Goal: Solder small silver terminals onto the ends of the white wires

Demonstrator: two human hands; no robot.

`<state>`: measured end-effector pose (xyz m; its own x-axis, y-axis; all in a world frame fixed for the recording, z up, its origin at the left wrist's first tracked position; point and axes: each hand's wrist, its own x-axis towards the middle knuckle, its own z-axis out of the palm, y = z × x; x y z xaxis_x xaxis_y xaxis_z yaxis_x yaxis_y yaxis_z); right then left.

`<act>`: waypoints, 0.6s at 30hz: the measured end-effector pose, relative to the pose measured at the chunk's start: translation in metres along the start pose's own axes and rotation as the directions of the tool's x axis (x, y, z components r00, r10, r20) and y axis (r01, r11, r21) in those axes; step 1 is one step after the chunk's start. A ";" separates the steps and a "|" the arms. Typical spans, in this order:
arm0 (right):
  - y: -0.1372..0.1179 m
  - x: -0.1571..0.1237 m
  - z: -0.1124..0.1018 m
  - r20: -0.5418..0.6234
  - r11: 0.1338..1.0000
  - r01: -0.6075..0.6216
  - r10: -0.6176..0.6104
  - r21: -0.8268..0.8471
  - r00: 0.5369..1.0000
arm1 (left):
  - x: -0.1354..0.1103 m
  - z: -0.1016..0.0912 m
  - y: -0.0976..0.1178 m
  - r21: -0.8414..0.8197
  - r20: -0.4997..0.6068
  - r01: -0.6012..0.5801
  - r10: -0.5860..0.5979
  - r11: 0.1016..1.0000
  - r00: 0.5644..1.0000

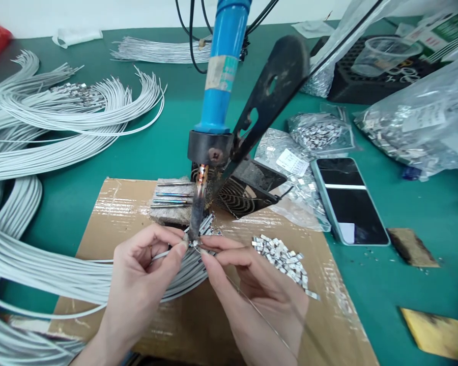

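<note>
A blue-handled soldering iron (218,76) hangs tip-down in a black holder (209,146). Just left of its tip, my left hand (145,269) pinches the end of a white wire (160,255). My right hand (252,284) is closed on a thin strand of solder wire (257,311), which trails back over the palm toward me. Between the fingertips of both hands, right under the iron's tip, is a small metal piece (194,244); its exact contact with the wire is too small to make out. A bundle of white wires (189,277) lies beneath the hands.
A cardboard sheet (198,325) covers the work area. Small metal pieces (280,256) are heaped on its right. A fan (244,190) stands behind the iron. Coiled white wires (41,269) fill the left. A phone (351,201), bags of parts (320,129) and a yellow sponge (437,333) lie right.
</note>
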<state>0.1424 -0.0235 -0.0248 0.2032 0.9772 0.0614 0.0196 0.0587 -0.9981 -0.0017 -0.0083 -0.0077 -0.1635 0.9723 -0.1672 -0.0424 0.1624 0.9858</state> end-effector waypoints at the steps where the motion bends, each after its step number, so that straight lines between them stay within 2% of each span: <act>1: 0.000 0.000 0.000 0.002 1.000 0.003 -0.003 -0.001 1.000 | 0.000 0.000 0.000 -0.002 0.002 0.000 0.000 1.000 1.000; 18: 0.001 0.000 0.000 -0.007 1.000 0.030 -0.030 0.002 1.000 | 0.000 -0.001 -0.001 -0.006 -0.001 0.005 -0.005 1.000 1.000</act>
<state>0.1425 -0.0239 -0.0254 0.2093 0.9736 0.0916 0.0234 0.0886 -0.9958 -0.0025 -0.0089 -0.0092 -0.1646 0.9712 -0.1721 -0.0493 0.1662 0.9849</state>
